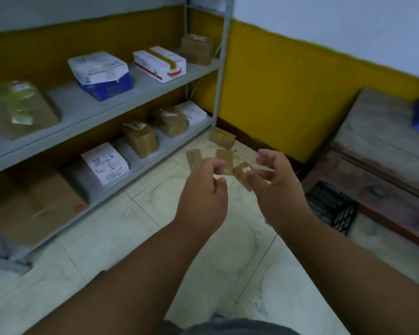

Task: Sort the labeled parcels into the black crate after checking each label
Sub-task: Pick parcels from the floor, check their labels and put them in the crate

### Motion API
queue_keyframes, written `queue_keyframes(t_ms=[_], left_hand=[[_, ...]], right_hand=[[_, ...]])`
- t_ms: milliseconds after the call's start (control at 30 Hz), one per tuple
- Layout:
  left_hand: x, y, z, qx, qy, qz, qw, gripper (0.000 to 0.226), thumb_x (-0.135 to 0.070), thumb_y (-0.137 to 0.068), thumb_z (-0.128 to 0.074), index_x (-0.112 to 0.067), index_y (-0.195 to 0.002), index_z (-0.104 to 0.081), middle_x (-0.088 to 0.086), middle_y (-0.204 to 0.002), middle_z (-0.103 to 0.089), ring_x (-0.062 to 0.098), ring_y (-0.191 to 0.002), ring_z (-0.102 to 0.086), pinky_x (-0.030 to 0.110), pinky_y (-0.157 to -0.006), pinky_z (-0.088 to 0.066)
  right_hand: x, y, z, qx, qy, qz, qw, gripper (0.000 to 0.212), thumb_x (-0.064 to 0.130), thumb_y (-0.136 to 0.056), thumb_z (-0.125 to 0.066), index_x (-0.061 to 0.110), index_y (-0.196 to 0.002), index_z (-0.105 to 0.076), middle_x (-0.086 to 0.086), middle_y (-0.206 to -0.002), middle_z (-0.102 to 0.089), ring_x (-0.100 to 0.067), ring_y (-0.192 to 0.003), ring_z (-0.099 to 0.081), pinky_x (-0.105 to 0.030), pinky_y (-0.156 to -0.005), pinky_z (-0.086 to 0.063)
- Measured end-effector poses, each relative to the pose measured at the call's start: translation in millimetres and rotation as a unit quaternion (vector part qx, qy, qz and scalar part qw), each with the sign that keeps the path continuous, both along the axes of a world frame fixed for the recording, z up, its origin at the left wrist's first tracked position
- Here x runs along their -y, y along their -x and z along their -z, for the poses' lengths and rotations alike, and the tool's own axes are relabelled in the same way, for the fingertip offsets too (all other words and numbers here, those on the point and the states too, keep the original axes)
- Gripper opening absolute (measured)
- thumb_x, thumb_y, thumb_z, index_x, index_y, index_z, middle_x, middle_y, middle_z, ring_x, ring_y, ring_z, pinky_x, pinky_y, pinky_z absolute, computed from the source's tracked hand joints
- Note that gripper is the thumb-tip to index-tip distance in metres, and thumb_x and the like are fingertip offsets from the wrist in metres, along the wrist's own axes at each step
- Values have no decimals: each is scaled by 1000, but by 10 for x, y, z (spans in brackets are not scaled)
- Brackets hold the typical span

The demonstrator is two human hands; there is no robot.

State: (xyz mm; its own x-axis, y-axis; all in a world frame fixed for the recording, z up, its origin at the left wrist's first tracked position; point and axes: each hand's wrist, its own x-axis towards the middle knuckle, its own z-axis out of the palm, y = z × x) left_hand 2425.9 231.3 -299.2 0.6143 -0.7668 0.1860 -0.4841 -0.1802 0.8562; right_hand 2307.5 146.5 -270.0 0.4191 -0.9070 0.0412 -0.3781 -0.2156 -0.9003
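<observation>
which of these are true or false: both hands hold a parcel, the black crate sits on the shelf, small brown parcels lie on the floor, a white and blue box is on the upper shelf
1. Both hands hold a parcel. False: the left hand and right hand hang over the floor with loosely curled fingers and hold nothing.
2. The black crate sits on the shelf. False: the black crate stands on the floor beside the wooden cabinet.
3. Small brown parcels lie on the floor. True: the small brown parcels lie on the tiles beyond the hands.
4. A white and blue box is on the upper shelf. True: the white and blue box rests there.
</observation>
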Motion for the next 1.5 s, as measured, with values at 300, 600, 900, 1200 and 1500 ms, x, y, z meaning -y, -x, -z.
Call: queue_keyframes(t_ms=[300,600,900,1200,1500], left_hand=[[971,-438,118,-32,-22,-11,999,24,-17,-97,-52,-36,-110,-54,-17,-106,-58,-9,-89,-55,19,-71,-45],[2499,-1708,381,-92,-21,31,995,18,-16,-96,-51,-30,-107,-54,-11,-101,-60,-4,-85,-58,18,-67,-44],[3800,-2596,312,-126,-44,85,987,24,-14,-97,-52,-33,-111,-53,-16,-100,-60,-12,-86,-55,9,-64,-40],[5306,-2966,645,-145,-92,99,980,24,-15,-96,-53,-34,-111,-53,-16,-102,-60,-4,-85,-57,20,-66,-44],[6688,-3574,920,-131,-95,-22,987,26,-11,-97,-54,-33,-111,-55,-14,-105,-65,2,-95,-61,26,-78,-50]], right_hand=[[951,-449,276,27,-63,15,998,49,28,-91,-70,32,-134,-48,13,-130,-54,0,-107,-57,-30,-84,-55],[2381,-1479,367,7,-61,94,994,47,29,-92,-68,38,-133,-48,18,-120,-54,-3,-101,-60,-25,-65,-56],[3399,-2458,376,-1,-73,107,992,48,26,-91,-70,36,-133,-49,20,-126,-53,1,-107,-57,-34,-80,-60],[5031,-2822,779,-26,-85,120,989,42,28,-91,-69,37,-126,-48,12,-124,-56,-6,-104,-60,-34,-74,-59],[6695,-3712,1229,-48,-94,25,994,47,30,-89,-70,31,-132,-50,12,-120,-49,5,-101,-52,-28,-82,-53]])
